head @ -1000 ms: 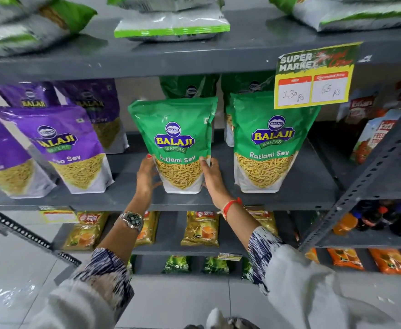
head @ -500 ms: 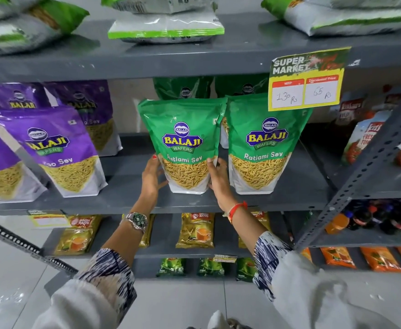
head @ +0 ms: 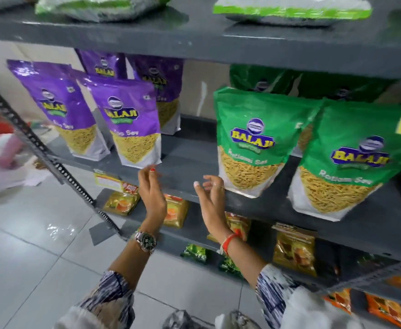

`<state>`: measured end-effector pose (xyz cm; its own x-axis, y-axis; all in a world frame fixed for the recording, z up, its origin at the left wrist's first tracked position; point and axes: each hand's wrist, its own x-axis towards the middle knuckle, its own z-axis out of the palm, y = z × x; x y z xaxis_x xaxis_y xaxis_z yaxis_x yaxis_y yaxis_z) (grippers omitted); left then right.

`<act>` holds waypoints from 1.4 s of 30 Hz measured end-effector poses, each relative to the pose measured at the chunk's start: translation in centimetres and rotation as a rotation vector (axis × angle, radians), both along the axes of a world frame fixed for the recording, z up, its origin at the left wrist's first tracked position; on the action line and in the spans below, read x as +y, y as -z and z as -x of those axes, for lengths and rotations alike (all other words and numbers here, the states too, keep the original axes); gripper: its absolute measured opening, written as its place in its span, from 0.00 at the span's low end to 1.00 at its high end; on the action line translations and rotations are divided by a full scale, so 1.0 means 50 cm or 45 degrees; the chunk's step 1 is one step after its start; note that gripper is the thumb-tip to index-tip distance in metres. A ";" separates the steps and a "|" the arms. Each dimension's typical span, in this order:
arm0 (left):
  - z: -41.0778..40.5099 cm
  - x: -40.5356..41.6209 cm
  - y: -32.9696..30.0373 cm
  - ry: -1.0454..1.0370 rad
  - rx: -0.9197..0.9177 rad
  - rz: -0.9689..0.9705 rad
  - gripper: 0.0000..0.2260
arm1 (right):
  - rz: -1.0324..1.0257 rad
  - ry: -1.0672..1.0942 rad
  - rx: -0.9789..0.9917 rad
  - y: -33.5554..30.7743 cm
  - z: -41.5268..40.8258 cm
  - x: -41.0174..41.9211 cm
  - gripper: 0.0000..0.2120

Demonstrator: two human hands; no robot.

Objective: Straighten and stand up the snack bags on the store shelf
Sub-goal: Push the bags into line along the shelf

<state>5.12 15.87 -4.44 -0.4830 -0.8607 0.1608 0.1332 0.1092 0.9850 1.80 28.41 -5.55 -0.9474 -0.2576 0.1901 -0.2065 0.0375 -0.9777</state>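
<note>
I am reaching both hands, fingers apart and holding nothing, toward the purple Sev bag (head: 133,124) left of the green Ratlami bag (head: 254,143). My left hand (head: 150,191) is just under its corner; my right hand (head: 211,195) is beside the green one. I am planning to square its base gently.

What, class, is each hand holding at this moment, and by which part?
Nothing is held. The left hand is open just below the bottom corner of a purple bag; the right hand is open beside the green bag, fingers near its lower edge.
</note>
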 end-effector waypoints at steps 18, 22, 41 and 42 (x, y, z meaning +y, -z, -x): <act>0.078 -0.435 -0.024 0.533 -0.071 -0.299 0.27 | 0.230 -0.102 -0.552 -0.068 0.083 -0.399 0.14; 0.058 -0.451 -0.009 0.581 -0.108 -0.310 0.38 | 0.217 -0.045 -0.510 -0.075 0.073 -0.419 0.11; -0.042 -0.552 -0.012 -0.115 0.069 -0.145 0.13 | 0.183 0.559 -0.276 -0.015 0.025 -0.470 0.22; -0.045 -0.582 -0.010 -0.186 0.075 -0.135 0.14 | 0.189 0.563 -0.276 -0.016 0.024 -0.477 0.23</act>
